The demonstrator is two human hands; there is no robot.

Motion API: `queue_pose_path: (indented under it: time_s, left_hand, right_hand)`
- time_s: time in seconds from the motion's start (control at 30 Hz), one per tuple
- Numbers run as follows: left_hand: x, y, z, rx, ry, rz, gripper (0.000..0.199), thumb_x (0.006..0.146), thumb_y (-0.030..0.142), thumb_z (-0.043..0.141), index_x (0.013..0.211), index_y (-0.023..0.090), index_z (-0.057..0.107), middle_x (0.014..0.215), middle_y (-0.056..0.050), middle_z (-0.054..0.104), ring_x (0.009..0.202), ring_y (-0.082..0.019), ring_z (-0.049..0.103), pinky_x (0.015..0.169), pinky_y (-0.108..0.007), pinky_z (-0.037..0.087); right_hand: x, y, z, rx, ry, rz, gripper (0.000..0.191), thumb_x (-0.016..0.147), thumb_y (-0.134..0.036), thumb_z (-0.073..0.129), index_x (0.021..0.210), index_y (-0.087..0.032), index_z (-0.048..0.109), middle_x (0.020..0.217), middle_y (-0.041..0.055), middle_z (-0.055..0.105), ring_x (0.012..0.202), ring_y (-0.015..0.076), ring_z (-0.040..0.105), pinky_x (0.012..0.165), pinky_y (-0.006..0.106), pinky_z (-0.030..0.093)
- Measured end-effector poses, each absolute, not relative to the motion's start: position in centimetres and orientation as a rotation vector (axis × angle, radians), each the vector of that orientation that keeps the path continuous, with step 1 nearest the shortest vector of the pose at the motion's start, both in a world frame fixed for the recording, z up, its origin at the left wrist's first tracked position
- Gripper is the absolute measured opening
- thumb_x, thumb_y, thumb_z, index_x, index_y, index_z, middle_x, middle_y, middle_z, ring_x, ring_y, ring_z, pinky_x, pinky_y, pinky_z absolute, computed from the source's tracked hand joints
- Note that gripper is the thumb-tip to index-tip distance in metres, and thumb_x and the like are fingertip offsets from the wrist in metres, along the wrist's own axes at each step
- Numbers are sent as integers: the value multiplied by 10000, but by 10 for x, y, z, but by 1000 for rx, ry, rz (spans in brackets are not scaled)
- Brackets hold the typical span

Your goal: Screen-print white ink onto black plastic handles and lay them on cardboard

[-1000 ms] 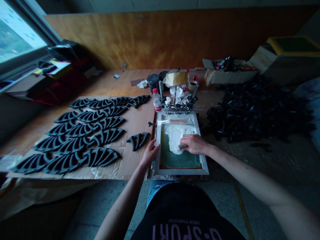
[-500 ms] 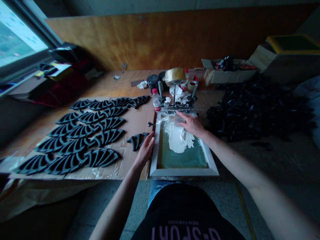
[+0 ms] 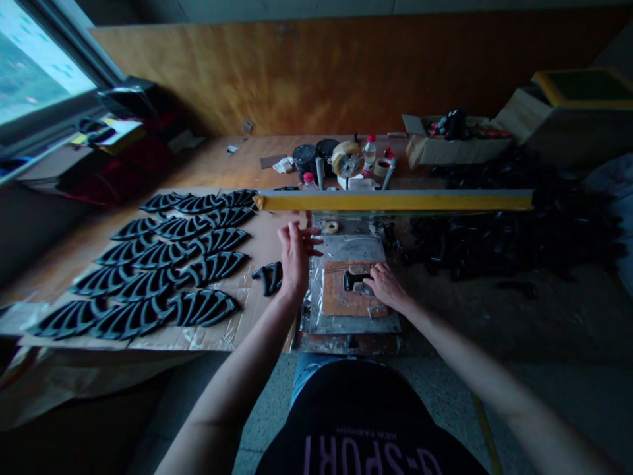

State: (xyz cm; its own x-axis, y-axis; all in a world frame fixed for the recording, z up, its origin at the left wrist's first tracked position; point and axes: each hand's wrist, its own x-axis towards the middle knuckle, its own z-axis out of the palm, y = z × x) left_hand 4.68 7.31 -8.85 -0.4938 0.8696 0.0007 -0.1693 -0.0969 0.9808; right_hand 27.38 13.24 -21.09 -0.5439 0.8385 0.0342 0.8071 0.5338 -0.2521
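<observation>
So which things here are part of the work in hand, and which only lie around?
In use: right hand on the black piece, board, raised screen frame, left hand.
Lying about: bottle, tape roll, cardboard box.

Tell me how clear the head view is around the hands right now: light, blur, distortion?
Head view: dim and bluish, window the only bright patch; left hand smeared by motion, right hand sharper on the small black part; wide-angle lens spreads the edges.

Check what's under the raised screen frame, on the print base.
Under the raised screen frame, the print base shows a brown board carrying a small black part. The right hand touches it and covers its right end. The left hand hovers open beside the base.
</observation>
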Motion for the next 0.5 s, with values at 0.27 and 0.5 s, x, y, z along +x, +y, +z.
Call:
queue_pose_path:
  time_s: [0.27, 0.5]
  left_hand:
    - [111, -12, -188, 399, 1210, 1045, 623, 789, 683, 544, 1137, 167, 538, 1068, -150, 679, 901, -255, 669, 632, -321, 536]
    - [-24, 11, -191, 633, 1900, 1088, 515, 873, 630, 403, 925, 147, 574, 653, -75, 653, 499, -166, 579, 455, -261, 420]
  right_hand:
    - [235, 71, -189, -1090, -2505, 646, 111, 939, -238, 510, 849, -195, 559, 868, 59, 644, 827, 179, 608, 729, 281, 454]
    - [346, 207, -221, -1584, -2430, 223, 468, 808, 34, 363, 1134, -145, 647, 1187, 133, 634, 1096, 227, 562, 949, 354, 427]
